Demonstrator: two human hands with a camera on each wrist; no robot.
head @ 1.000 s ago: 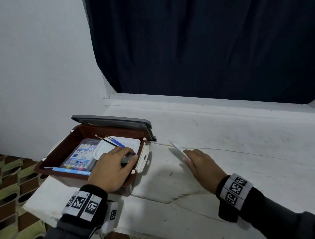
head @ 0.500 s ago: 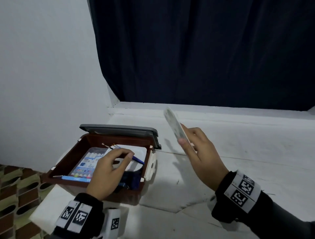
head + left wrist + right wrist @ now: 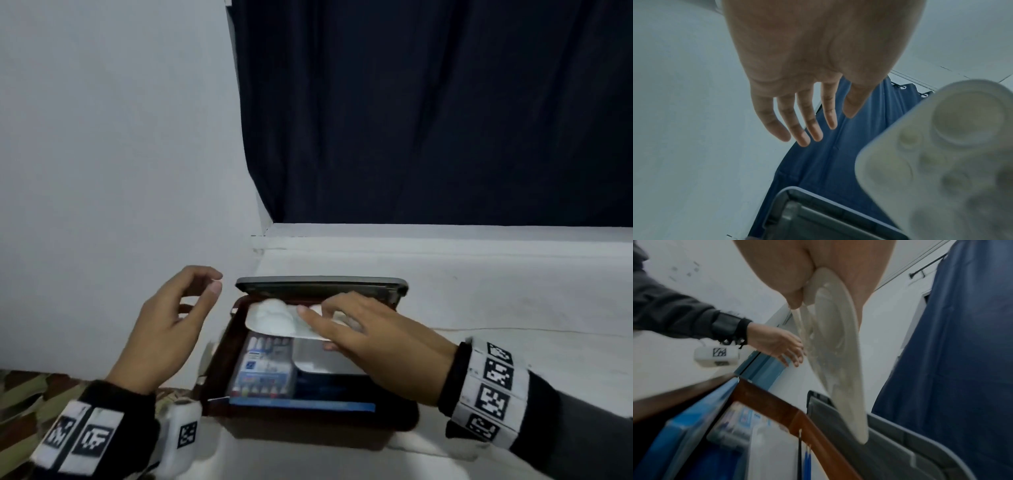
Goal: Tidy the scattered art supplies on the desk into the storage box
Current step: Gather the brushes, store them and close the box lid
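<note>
A brown storage box (image 3: 218, 363) stands on the white desk with its grey lid (image 3: 322, 284) open at the back. My right hand (image 3: 320, 327) pinches a white paint palette (image 3: 274, 318) by its edge, tilted over the box's far half. In the right wrist view the palette (image 3: 834, 345) hangs between thumb and fingers above the box rim (image 3: 772, 402). My left hand (image 3: 202, 294) hovers left of the box with relaxed, spread fingers (image 3: 803, 123), holding nothing. Inside lie a marker pack (image 3: 265, 370), a second white palette (image 3: 322, 359), a blue pack (image 3: 301, 406) and blue brushes (image 3: 806, 462).
A dark blue curtain (image 3: 428, 120) hangs behind the desk, with a white wall (image 3: 102, 154) at the left. The box sits near the desk's left edge, beyond which patterned floor (image 3: 24, 387) shows. Bare white desk (image 3: 513, 308) stretches to the right.
My right hand lifted the palette off the desk and carried it left over the box. My left hand came up out of the box and moved to its left side.
</note>
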